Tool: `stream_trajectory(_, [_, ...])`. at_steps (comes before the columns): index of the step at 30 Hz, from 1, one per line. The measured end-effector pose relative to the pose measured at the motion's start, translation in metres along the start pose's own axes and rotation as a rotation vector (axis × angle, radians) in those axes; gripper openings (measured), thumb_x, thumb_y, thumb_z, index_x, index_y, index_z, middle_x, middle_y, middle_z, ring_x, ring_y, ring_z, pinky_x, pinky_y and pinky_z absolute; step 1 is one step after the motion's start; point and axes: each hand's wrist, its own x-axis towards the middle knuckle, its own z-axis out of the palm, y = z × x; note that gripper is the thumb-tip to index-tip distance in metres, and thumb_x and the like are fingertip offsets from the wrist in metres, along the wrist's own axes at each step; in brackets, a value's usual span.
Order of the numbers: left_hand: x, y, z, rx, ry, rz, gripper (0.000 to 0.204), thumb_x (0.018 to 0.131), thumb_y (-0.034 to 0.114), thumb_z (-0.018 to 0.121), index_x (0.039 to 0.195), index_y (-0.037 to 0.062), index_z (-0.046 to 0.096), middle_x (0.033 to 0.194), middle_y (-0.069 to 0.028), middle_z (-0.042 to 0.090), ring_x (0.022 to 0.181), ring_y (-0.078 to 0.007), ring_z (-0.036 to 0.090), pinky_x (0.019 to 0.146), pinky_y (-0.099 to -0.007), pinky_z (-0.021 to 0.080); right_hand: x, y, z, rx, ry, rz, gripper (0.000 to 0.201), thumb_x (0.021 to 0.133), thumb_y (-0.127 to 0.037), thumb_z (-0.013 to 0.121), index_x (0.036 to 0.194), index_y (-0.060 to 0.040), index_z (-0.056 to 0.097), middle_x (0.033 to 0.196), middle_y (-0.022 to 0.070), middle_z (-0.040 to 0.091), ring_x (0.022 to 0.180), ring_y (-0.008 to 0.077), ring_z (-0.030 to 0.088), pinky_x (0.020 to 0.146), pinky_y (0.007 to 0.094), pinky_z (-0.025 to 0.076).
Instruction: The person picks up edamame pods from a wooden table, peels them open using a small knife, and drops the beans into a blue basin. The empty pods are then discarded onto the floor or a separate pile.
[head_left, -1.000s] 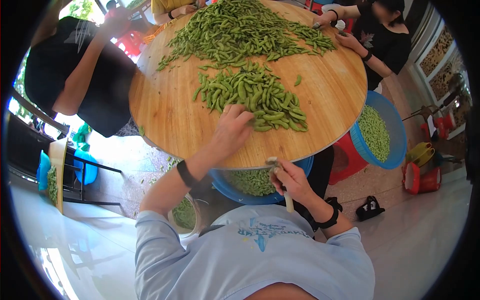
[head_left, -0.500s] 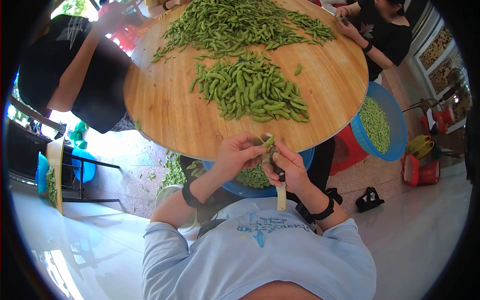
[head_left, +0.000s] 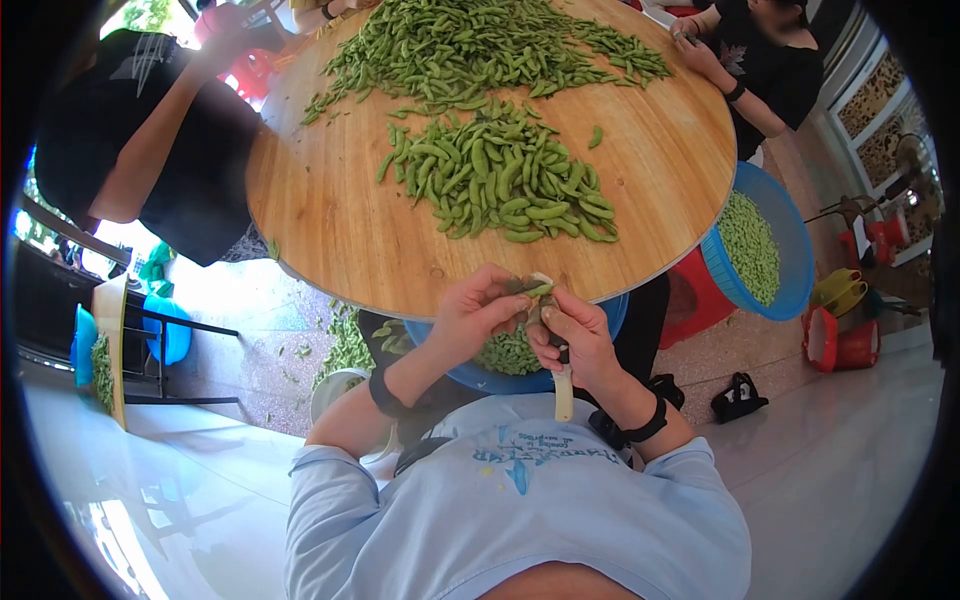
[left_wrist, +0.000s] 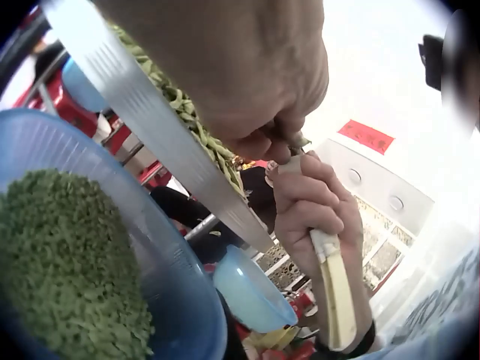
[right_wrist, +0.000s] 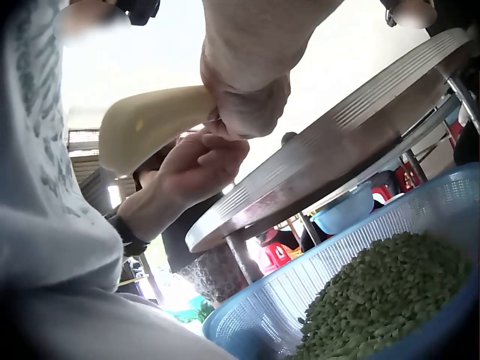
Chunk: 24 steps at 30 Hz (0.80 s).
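Observation:
My left hand (head_left: 468, 318) pinches a green bean pod (head_left: 541, 290) between thumb and fingers, just off the near edge of the round table. Close against it, my right hand (head_left: 588, 348) grips a tool with a long cream handle (head_left: 563, 398), which sticks out below the fist toward my shirt. The tool's working end is hidden among the fingers. In the left wrist view the handle (left_wrist: 336, 292) runs down from the curled right fingers (left_wrist: 309, 187). Under both hands sits a blue basin (right_wrist: 292, 281) of shelled green beans (right_wrist: 382, 292).
Bean pods (head_left: 500, 180) lie piled on the wooden table (head_left: 340, 220), with a larger heap behind. A blue basket (head_left: 795, 245) of beans and a red stool (head_left: 695, 305) stand at right. Other people sit around the table. A pale bucket (head_left: 335, 390) is at lower left.
My left hand has come back from the pod pile to the right hand, bringing a pod. Over the last half second both hands stay together, with the pod shifting slightly between them.

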Motion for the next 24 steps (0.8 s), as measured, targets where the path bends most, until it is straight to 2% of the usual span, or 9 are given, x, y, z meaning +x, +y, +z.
stream_trajectory(5, [0.002,0.003,-0.004,-0.66,-0.203,-0.424,0.009,0.089,0.006,0.06,0.098,0.0056,0.057,0.075,-0.0098,0.064,0.053,-0.0135,0.058,0.039,-0.0226,0.039,-0.003,-0.004,-0.009,0.044,-0.074,0.047,0.024,0.098,-0.011,0.044,0.118,-0.0018,0.053,0.073,0.0049,0.049,0.052,0.0075,0.042,0.04,0.0186,0.036])
stream_trajectory(9, [0.003,0.003,-0.004,-0.601,-0.171,-0.456,0.01,0.089,0.009,0.062,0.097,0.0051,0.057,0.076,-0.008,0.064,0.055,-0.0139,0.059,0.041,-0.0234,0.041,-0.003,-0.004,-0.01,0.212,-0.01,0.136,0.021,0.097,-0.013,0.047,0.115,-0.0037,0.055,0.074,0.0059,0.05,0.052,0.0087,0.043,0.04,0.0186,0.035])
stream_trajectory(11, [-0.001,0.009,0.001,0.094,-0.156,-0.202,0.016,0.086,0.006,0.065,0.097,0.0042,0.055,0.084,-0.0085,0.064,0.056,-0.0182,0.059,0.045,-0.0289,0.044,-0.001,-0.002,-0.014,0.264,0.03,0.145,0.021,0.097,-0.014,0.049,0.114,-0.0047,0.056,0.075,0.0062,0.051,0.053,0.009,0.043,0.04,0.0187,0.035])
stream_trajectory(12, [-0.002,0.014,0.001,0.092,-0.155,-0.206,0.016,0.086,0.006,0.065,0.097,0.0042,0.055,0.084,-0.0085,0.064,0.056,-0.0182,0.059,0.045,-0.0289,0.044,-0.002,0.0,-0.015,0.258,0.029,0.169,0.02,0.097,-0.015,0.05,0.113,-0.0056,0.056,0.075,0.0064,0.051,0.053,0.0091,0.043,0.039,0.0188,0.035])
stream_trajectory(14, [-0.003,0.024,0.0,0.829,-0.122,0.262,0.019,0.082,0.007,0.069,0.095,0.0028,0.056,0.079,-0.0118,0.063,0.059,-0.0175,0.06,0.051,-0.0298,0.046,-0.003,0.001,-0.015,0.251,0.026,0.2,0.019,0.097,-0.015,0.05,0.112,-0.0064,0.057,0.075,0.0067,0.051,0.053,0.0093,0.043,0.039,0.0188,0.034])
stream_trajectory(18, [-0.008,0.029,0.0,1.193,-0.146,0.576,0.016,0.08,0.008,0.07,0.092,0.0024,0.06,0.071,-0.0154,0.059,0.061,-0.0181,0.061,0.054,-0.0294,0.047,-0.002,0.001,-0.009,0.253,0.013,0.211,0.018,0.096,-0.015,0.051,0.111,-0.0059,0.057,0.075,0.0069,0.052,0.053,0.009,0.042,0.039,0.0194,0.034])
stream_trajectory(21, [-0.009,0.029,0.003,0.863,-0.056,0.467,0.011,0.083,0.008,0.068,0.089,-0.0002,0.063,0.068,-0.011,0.061,0.06,-0.0147,0.061,0.052,-0.027,0.047,-0.001,0.004,-0.006,0.181,0.032,0.163,0.022,0.096,-0.014,0.051,0.116,-0.0052,0.057,0.075,0.007,0.053,0.052,0.0084,0.042,0.039,0.0195,0.034])
stream_trajectory(23, [-0.011,0.027,0.001,0.38,-0.055,-0.114,0.014,0.088,0.011,0.064,0.092,-0.0019,0.065,0.07,-0.0055,0.063,0.058,-0.0099,0.059,0.049,-0.024,0.045,0.0,0.003,-0.007,0.122,0.038,0.137,0.025,0.096,-0.014,0.05,0.119,-0.0047,0.056,0.075,0.007,0.054,0.051,0.0081,0.042,0.039,0.0195,0.034])
stream_trajectory(24, [-0.011,0.031,0.001,0.379,-0.052,-0.114,0.014,0.088,0.011,0.064,0.092,-0.0019,0.065,0.07,-0.0055,0.063,0.058,-0.0099,0.059,0.049,-0.024,0.045,-0.001,0.003,-0.007,0.07,0.047,0.122,0.028,0.097,-0.014,0.05,0.122,-0.0039,0.055,0.076,0.0071,0.054,0.051,0.0079,0.042,0.039,0.0194,0.034])
